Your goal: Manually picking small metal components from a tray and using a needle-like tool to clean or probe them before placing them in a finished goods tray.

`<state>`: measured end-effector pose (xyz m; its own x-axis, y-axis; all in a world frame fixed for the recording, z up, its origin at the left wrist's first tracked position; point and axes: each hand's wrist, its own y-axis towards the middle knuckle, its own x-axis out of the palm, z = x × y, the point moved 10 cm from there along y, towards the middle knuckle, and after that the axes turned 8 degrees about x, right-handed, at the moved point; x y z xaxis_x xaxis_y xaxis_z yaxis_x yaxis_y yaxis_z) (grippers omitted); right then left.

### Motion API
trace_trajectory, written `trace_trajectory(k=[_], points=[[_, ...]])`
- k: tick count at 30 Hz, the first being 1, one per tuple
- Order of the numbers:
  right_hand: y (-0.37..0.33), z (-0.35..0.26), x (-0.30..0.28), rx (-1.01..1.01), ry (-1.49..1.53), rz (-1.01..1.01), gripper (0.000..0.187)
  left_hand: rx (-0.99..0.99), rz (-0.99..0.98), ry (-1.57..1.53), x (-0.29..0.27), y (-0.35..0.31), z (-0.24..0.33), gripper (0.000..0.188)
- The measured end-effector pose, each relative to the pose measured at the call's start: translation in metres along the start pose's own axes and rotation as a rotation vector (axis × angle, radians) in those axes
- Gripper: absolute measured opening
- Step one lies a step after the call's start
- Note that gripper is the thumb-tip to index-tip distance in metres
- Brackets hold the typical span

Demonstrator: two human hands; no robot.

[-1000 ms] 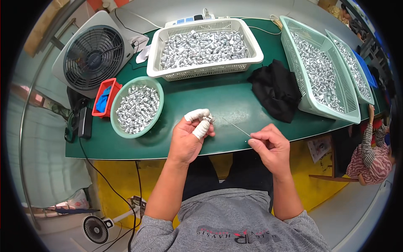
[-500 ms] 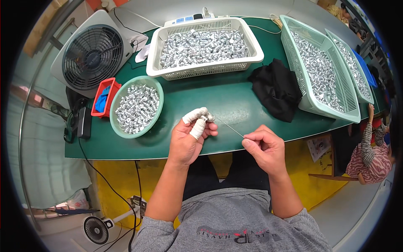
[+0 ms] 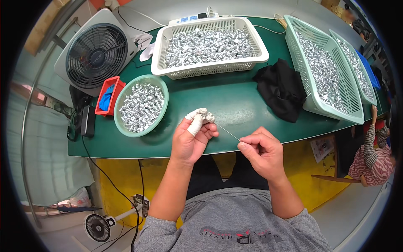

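Over the front of the green table, my left hand (image 3: 189, 140) is closed on a small silver metal part (image 3: 209, 118); white wrappings cover its thumb and forefinger. To its right, my right hand (image 3: 265, 154) pinches one end of a thin metal rod (image 3: 227, 132). The rod's far tip meets the part at the left fingertips; whether it goes inside cannot be made out. Left of my hands stands a round pale green basket (image 3: 165, 105) of similar silver parts. Farther back is a white rectangular basket (image 3: 210, 68) heaped with them.
Two pale green baskets (image 3: 312, 98) (image 3: 369, 101) of parts stand at the right, beside a crumpled black cloth (image 3: 281, 90). A box fan (image 3: 97, 54) and red bin (image 3: 118, 90) are at the left. Another person (image 3: 369, 164) sits far right. Cables hang at the left.
The whole view has shifted slightly. My right hand has come a little closer to the left, and less of the rod shows between them. Both hands keep their hold.
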<state>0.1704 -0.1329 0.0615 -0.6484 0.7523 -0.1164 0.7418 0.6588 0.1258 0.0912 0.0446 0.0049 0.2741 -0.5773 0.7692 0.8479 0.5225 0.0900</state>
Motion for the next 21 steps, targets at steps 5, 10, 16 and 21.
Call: trace_trajectory(k=[5, 10, 16, 21], points=[[0.0017, -0.0052, 0.0028, 0.005, -0.028, 0.015, 0.007, 0.001, -0.029, -0.035, 0.0005, 0.0015, -0.0008, 0.028], [0.0025, -0.0037, 0.0024, 0.017, -0.047, 0.019, 0.006, -0.012, -0.047, -0.037, 0.0020, -0.0002, -0.0019, 0.028], [0.0026, -0.0043, 0.0007, 0.012, -0.036, 0.010, 0.005, -0.033, -0.088, 0.011, 0.0046, -0.0027, -0.0026, 0.028], [0.0030, -0.0074, -0.0029, 0.005, -0.049, -0.013, 0.004, -0.060, -0.132, 0.053, 0.0100, -0.0032, -0.0032, 0.028]])
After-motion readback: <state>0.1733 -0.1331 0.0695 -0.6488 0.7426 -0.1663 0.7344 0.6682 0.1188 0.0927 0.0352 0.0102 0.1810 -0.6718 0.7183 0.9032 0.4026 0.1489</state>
